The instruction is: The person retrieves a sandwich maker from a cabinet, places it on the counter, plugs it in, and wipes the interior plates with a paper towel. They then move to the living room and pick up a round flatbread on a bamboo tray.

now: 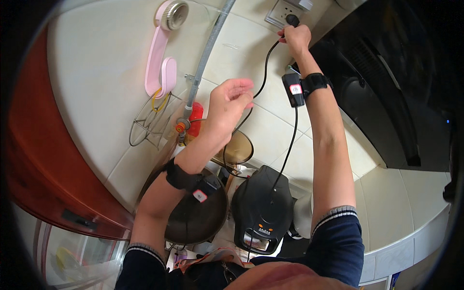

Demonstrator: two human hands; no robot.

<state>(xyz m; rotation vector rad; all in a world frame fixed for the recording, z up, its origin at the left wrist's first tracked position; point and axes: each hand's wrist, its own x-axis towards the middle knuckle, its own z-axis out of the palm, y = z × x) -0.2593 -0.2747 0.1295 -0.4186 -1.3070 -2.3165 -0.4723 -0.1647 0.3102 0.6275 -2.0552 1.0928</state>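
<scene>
My right hand (298,37) is closed on the black power cord (267,63) just below its plug (292,20). The plug is at the lower edge of the wall socket (284,13); whether its pins are fully in is hidden. My left hand (232,99) is raised with its fingers half curled. The cord runs behind those fingers, and I cannot tell if they grip it. From there it loops down to a black electric appliance (262,203), which has a closed lid, a front handle and two orange lights.
A dark frying pan (195,221) lies under my left forearm. Left on the wall are a pink hook (154,69), a wire rack (145,123) and a metal pipe (212,47) with a valve (182,125). An amber glass lid (241,146) stands behind. A black range hood (377,83) is at right.
</scene>
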